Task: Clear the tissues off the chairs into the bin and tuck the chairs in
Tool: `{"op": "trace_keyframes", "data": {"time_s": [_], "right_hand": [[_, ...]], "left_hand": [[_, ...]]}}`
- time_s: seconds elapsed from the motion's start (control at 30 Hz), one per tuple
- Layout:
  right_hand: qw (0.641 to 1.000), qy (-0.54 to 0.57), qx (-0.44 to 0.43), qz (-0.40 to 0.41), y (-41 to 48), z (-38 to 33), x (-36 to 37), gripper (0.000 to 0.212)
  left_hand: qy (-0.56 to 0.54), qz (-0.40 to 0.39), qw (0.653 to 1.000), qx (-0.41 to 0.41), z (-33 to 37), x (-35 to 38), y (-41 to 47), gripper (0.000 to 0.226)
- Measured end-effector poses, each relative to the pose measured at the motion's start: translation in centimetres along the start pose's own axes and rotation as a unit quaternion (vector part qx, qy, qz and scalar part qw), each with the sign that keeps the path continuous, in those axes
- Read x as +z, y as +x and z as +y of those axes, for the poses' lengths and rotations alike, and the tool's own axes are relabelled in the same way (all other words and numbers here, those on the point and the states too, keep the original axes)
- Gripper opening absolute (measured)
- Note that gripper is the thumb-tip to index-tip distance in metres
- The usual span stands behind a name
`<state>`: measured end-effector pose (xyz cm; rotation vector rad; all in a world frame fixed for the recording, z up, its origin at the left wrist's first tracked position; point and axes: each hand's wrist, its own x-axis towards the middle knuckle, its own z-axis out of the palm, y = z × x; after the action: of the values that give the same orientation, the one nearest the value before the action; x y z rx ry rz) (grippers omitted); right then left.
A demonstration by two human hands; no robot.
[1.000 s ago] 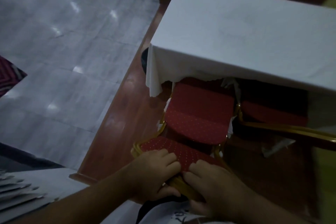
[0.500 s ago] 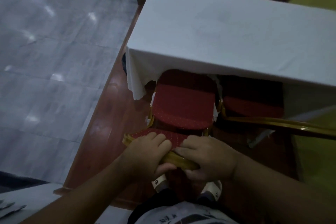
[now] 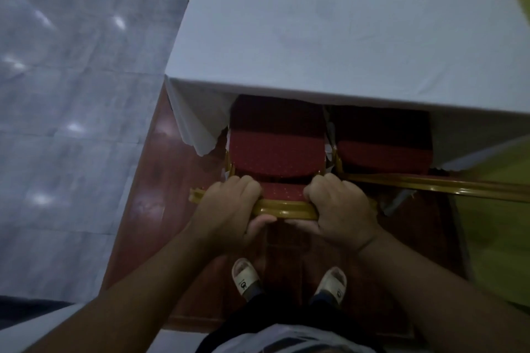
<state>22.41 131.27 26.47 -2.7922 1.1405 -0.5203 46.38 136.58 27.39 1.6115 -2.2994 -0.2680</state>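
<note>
A red chair [image 3: 275, 152] with a gold frame stands in front of me, its seat partly under the white-clothed table [image 3: 338, 37]. My left hand [image 3: 229, 206] and my right hand [image 3: 341, 209] both grip the gold top rail of its backrest, fingers curled over the red padding. To the right a second red chair [image 3: 384, 152] sits further under the table, its gold backrest rail [image 3: 444, 185] running off to the right. No tissue shows on either seat. No bin is in view.
The tablecloth corner [image 3: 195, 129] hangs down left of the chair. White scraps [image 3: 397, 203] lie low beside the second chair. My two sandalled feet [image 3: 286, 284] stand on the red-brown floor strip. Grey tiles spread to the left, a yellow surface [image 3: 493, 238] to the right.
The chair has slid forward under the table with both hands on its backrest. My hands have spread apart along the rail, and the view now looks more steeply down.
</note>
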Motion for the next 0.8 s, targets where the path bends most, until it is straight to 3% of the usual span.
{"op": "trace_keyframes", "data": {"time_s": [0.3,0.53,0.8], "right_hand": [[1.000,0.012,0.005,0.003,5.0,3.3,0.6,0.054],[1.000,0.013,0.001,-0.004,5.8,4.0,0.4,0.068],[1.000,-0.015,0.016,-0.010,8.1,6.1,0.6,0.059]], "left_hand": [[-0.007,0.001,1.000,-0.009,-2.7,-0.4,4.8,0.045],[-0.010,0.006,1.000,0.000,-3.4,-0.1,5.9,0.049],[-0.010,0.001,1.000,-0.018,-3.6,-0.4,8.5,0.045]]}}
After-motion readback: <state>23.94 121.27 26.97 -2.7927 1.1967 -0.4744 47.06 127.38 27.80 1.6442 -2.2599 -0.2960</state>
